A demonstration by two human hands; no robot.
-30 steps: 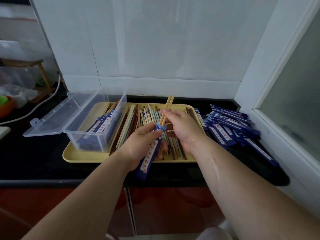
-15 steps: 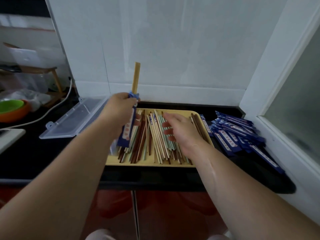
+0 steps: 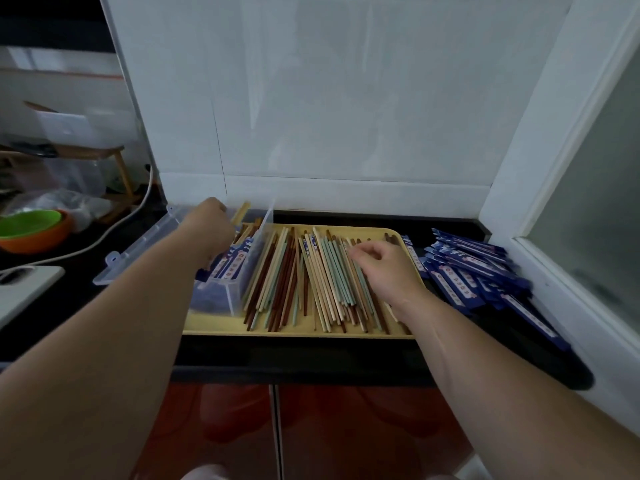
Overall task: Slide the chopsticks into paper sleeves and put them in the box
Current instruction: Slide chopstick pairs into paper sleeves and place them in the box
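Observation:
A yellow tray [image 3: 294, 332] holds several loose chopsticks [image 3: 277, 282] in tan, brown and pale green. At its left end stands a clear plastic box [image 3: 242, 292] with blue sleeved pairs [image 3: 230, 268] inside. My left hand [image 3: 211, 230] is over the box and grips a sleeved pair; its tan ends [image 3: 240, 213] stick out past my fingers. My right hand [image 3: 384, 268] lies on the loose chopsticks at the tray's right, fingertips curled and pinching at them. Empty blue paper sleeves [image 3: 467, 271] lie heaped to the right of the tray.
The box's open lid [image 3: 138, 251] lies flat to the left. Farther left are a green and orange bowl [image 3: 31, 230], a white cable [image 3: 104, 237] and a white board edge [image 3: 20, 292]. A white wall stands behind; a window frame [image 3: 554, 271] borders the right.
My left hand carried the sleeved pair left and lowered it from upright into the box. My right hand let go of it, settled on the loose chopsticks and curled its fingers.

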